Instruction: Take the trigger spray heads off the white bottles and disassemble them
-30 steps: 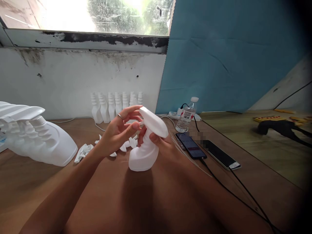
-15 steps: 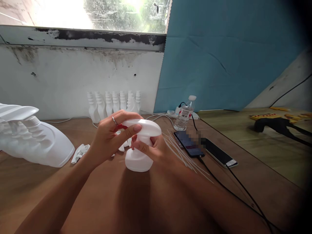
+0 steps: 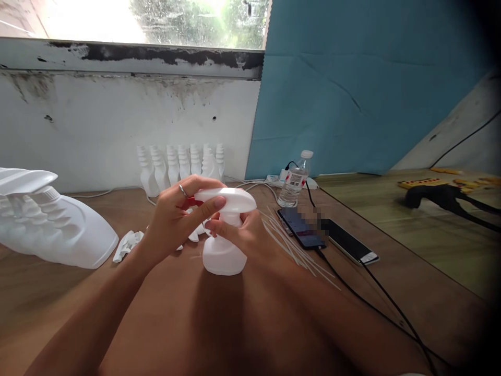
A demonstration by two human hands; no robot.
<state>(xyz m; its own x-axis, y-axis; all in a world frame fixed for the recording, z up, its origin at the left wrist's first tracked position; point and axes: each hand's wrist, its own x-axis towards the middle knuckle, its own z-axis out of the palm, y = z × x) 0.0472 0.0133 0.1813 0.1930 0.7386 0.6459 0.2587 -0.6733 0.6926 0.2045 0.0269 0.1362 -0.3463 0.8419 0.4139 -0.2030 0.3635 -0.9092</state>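
Note:
A white plastic spray bottle [image 3: 224, 260] stands upright on the brown table in front of me. Its white spray head [image 3: 238, 199] sits at the top of the neck, the rounded back facing right. My left hand [image 3: 182, 216], a ring on one finger, is closed on the left part of the spray head, thumb along its side. A bit of red shows beneath those fingers. My right hand [image 3: 245, 235] wraps round the bottle's neck and shoulder from the right, thumb across the front. The joint between head and neck is partly covered by my fingers.
Several finished spray bottles [image 3: 88, 230] lie in a row at the left. White plastic pieces [image 3: 127, 245] are beside them. Several bottles without heads [image 3: 172, 167] stand by the wall. Thin white tubes [image 3: 289, 243], a water bottle [image 3: 295, 180] and two cabled phones [image 3: 350, 243] are at the right.
My right thumb has shifted slightly left and up across the neck. The spray head looks a little more level. My left hand keeps its grip, and the whole view has shifted slightly.

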